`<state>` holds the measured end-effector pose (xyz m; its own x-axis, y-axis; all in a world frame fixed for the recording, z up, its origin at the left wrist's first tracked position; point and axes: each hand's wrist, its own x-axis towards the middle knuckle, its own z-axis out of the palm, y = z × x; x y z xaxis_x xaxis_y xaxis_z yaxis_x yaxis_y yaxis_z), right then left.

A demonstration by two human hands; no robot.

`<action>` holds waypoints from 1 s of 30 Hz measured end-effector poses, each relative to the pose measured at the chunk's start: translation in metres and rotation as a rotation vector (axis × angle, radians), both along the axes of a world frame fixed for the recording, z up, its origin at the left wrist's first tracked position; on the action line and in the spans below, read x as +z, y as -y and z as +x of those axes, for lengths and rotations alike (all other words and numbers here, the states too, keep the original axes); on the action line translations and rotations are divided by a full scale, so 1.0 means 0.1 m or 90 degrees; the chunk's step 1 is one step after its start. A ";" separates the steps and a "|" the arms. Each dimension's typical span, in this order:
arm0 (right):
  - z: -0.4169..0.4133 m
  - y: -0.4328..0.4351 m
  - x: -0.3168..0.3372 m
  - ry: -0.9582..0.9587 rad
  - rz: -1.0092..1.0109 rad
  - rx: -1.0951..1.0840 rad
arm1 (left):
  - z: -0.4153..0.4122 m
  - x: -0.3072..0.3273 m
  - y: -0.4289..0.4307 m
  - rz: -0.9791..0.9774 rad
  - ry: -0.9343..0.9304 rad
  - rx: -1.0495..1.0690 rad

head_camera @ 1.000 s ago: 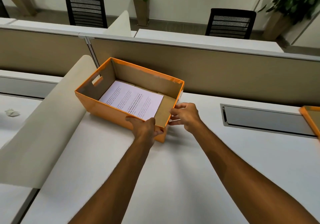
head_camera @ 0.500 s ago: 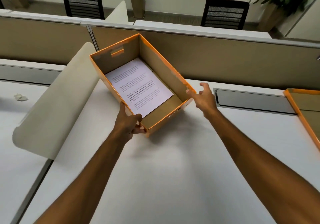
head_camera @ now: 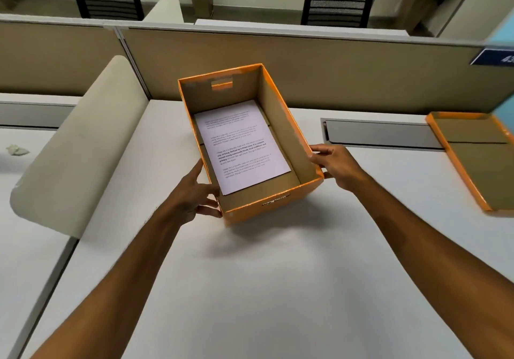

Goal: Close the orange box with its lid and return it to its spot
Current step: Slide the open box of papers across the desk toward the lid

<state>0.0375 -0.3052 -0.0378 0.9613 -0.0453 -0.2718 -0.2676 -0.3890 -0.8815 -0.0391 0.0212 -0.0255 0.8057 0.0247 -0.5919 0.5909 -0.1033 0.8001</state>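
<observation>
An open orange box (head_camera: 281,205) stands on the white desk (head_camera: 250,289), its short end toward me, with a printed sheet of paper (head_camera: 240,144) lying flat inside. My left hand (head_camera: 194,194) grips the box's near left corner. My right hand (head_camera: 338,164) holds the right wall near the front corner. The orange lid (head_camera: 478,161) lies upside down on the desk at the far right, apart from the box and partly cut off by the frame edge.
A cream curved divider (head_camera: 80,147) borders the desk on the left. A tan partition wall (head_camera: 333,72) runs behind the box. A grey cable hatch (head_camera: 381,135) sits between box and lid. A crumpled paper (head_camera: 16,149) lies on the left desk.
The box has turned from lying sideways near the divider to pointing lengthwise toward me, shifted right and nearer. My right hand went from the front corner to the right wall; the lid came into view.
</observation>
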 end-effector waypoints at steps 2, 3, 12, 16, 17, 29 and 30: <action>-0.13 0.14 0.00 0.006 0.007 -0.009 | -0.05 -0.01 0.10 0.007 0.003 -0.012; -0.20 0.21 0.00 0.010 0.008 -0.015 | -0.07 -0.01 0.16 0.009 0.006 -0.016; -0.88 1.13 0.05 0.042 0.060 -0.048 | -0.47 0.09 0.99 0.004 0.044 -0.072; -1.27 1.52 0.07 0.054 0.090 -0.052 | -0.73 0.08 1.40 0.012 0.061 -0.082; -1.38 1.61 0.07 0.057 0.092 -0.055 | -0.80 0.07 1.48 0.018 0.061 -0.084; -2.45 2.31 -0.04 0.018 0.090 -0.104 | -1.56 0.00 2.14 0.073 0.067 -0.084; -2.52 2.35 -0.05 0.014 0.087 -0.106 | -1.61 -0.02 2.18 0.075 0.065 -0.090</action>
<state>-0.2149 -0.5398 -0.0429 0.9494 -0.1683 -0.2653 -0.2982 -0.2174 -0.9294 -0.1997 -0.1968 -0.0270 0.8615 -0.0285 -0.5069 0.4806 -0.2758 0.8324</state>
